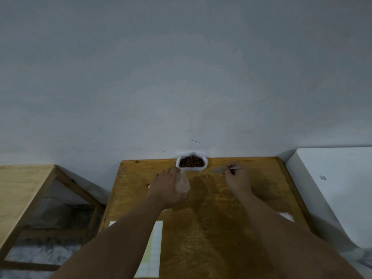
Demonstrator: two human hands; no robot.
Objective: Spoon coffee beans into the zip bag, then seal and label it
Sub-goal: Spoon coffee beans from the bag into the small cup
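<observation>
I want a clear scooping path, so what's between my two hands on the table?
In the head view, bare table separates the left hand, holding the zip bag, from the right hand; only the spoon juts in.

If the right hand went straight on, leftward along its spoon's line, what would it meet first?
Most likely the bean container, at its near rim: the spoon in the right hand aims about there. Depth is unclear, so it might pass in front, toward the zip bag.
</observation>
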